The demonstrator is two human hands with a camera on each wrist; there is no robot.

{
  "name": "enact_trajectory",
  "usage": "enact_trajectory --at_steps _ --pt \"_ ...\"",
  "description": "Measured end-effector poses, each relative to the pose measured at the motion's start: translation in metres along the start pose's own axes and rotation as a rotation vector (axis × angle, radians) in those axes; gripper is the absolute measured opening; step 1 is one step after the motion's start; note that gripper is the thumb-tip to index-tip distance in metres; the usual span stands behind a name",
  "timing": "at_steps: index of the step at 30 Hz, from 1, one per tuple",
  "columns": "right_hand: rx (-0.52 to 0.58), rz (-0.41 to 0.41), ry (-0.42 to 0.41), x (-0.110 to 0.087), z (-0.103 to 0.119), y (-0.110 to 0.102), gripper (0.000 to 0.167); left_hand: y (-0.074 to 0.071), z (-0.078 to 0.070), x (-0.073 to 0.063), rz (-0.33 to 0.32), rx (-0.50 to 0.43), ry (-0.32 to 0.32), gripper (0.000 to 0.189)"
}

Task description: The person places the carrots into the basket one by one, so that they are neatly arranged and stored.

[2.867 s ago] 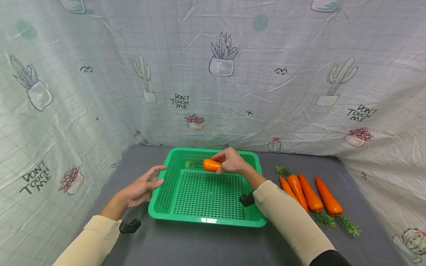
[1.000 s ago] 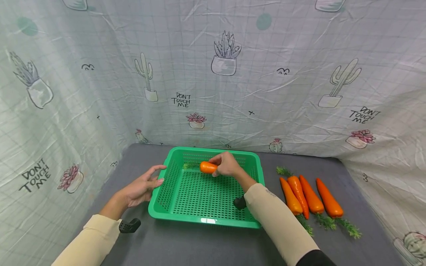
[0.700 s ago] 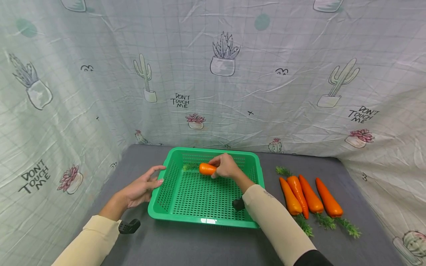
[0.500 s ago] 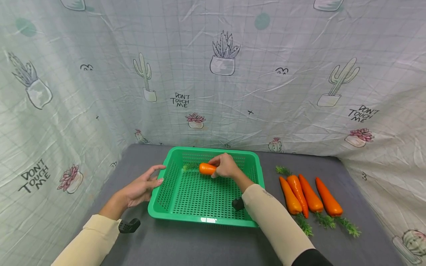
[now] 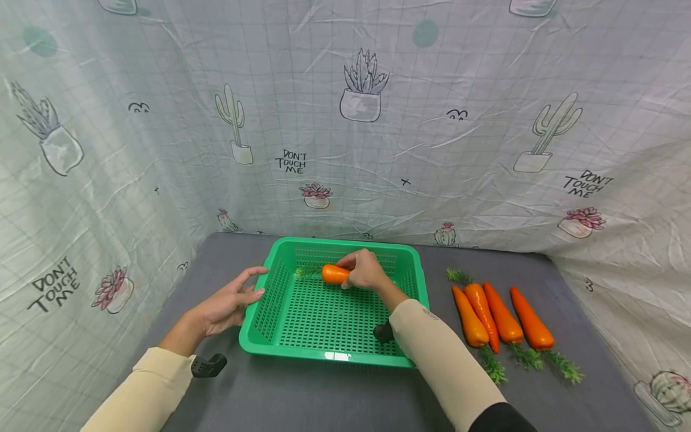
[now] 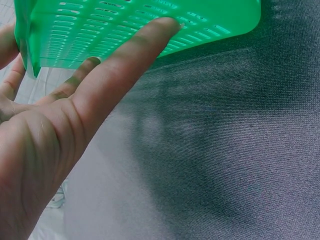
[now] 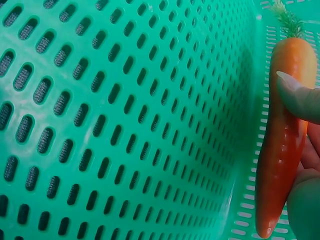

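Observation:
A green perforated plastic basket [image 5: 332, 360] stands in the middle of the table. My right hand [image 5: 367, 270] pinches an orange carrot [image 5: 333, 274] between thumb and fingers, inside the basket by its far wall. The carrot lies sideways, its feathery green top [image 5: 308, 272] pointing left; in the right wrist view its tapered end shows beside the slotted wall. My left hand [image 5: 229, 303] touches the basket's left side with extended fingers, at the rim. In the left wrist view a long straight thumb [image 6: 130, 65] rests against the outer wall.
Several orange carrots [image 5: 507, 315] with green tops lie side by side on the grey tabletop [image 5: 324, 399], right of the basket. A pale cloth printed with cactus drawings [image 5: 410, 144] hangs at the back and both sides.
My right hand has lowered the carrot further into the basket and shifted it slightly left, then kept nearly still over the last half second. The left hand stays at the rim.

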State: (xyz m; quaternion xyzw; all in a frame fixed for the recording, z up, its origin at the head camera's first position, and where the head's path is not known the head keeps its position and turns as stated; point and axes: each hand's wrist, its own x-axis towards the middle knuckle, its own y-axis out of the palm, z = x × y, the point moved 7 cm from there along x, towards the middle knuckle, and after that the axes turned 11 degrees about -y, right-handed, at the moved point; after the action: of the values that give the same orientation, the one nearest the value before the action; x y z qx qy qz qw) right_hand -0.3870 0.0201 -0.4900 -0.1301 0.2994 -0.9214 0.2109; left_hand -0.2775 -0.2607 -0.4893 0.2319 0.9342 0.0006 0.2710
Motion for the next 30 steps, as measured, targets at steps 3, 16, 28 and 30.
enact_trajectory --at_steps 3,16,28,30 --pt "0.001 0.003 -0.001 0.0009 0.0003 0.0013 0.052 -0.0014 0.0000 -0.0009 -0.011 0.012 -0.003 0.063" --pt "0.020 -0.007 0.026 -0.0007 -0.0013 0.0008 0.051 -0.0013 -0.0019 0.0002 -0.006 0.002 -0.015 0.063" --pt "0.033 0.001 0.032 -0.0018 -0.0034 0.0036 0.049 -0.0009 -0.0001 0.0000 -0.002 0.001 -0.012 0.063" --pt "0.036 0.000 0.032 -0.0021 -0.0034 0.0037 0.049 -0.0009 0.0001 0.0001 0.000 0.000 -0.011 0.063"
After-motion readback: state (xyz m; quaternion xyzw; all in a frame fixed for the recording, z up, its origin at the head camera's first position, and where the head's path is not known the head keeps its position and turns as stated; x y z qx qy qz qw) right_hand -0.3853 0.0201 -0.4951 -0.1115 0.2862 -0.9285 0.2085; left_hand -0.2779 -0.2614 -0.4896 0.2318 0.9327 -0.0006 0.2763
